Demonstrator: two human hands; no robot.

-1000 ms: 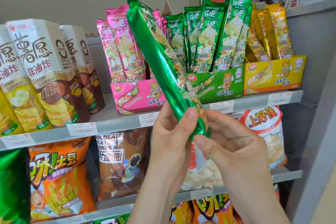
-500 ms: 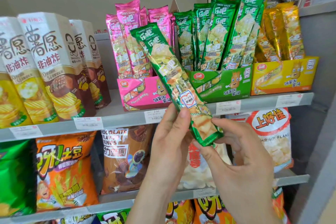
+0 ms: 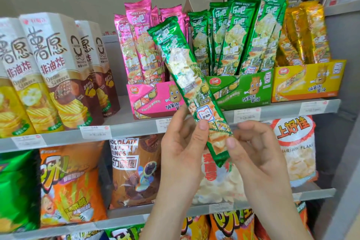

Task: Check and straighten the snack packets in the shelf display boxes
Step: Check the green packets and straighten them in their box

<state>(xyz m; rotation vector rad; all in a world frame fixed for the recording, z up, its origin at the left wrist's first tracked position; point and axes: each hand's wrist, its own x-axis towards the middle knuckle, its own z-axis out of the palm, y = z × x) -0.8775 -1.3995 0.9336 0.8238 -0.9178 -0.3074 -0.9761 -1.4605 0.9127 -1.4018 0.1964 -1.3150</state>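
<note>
A long green snack packet (image 3: 183, 76) is held out in front of the shelf, leaning up and to the left with its printed front toward me. My left hand (image 3: 185, 142) grips its lower part, thumb on the front. My right hand (image 3: 251, 152) pinches the bottom end from the right. Behind it stand a pink display box (image 3: 155, 99) with pink packets (image 3: 136, 45), a green display box (image 3: 243, 89) with upright green packets (image 3: 237, 39), and a yellow display box (image 3: 307, 82) with gold packets (image 3: 305, 33).
Tall chip cartons (image 3: 58, 72) fill the upper shelf on the left. The shelf edge (image 3: 124, 132) carries price tags. Below it hang an orange bag (image 3: 68, 185), a brown chocolate rings bag (image 3: 134, 171) and a white shrimp flakes bag (image 3: 298, 148). A grey wall (image 3: 342, 122) closes the right side.
The green packet has turned in my hands from its shiny back to its printed front. It has also sunk lower, and my view has shifted slightly.
</note>
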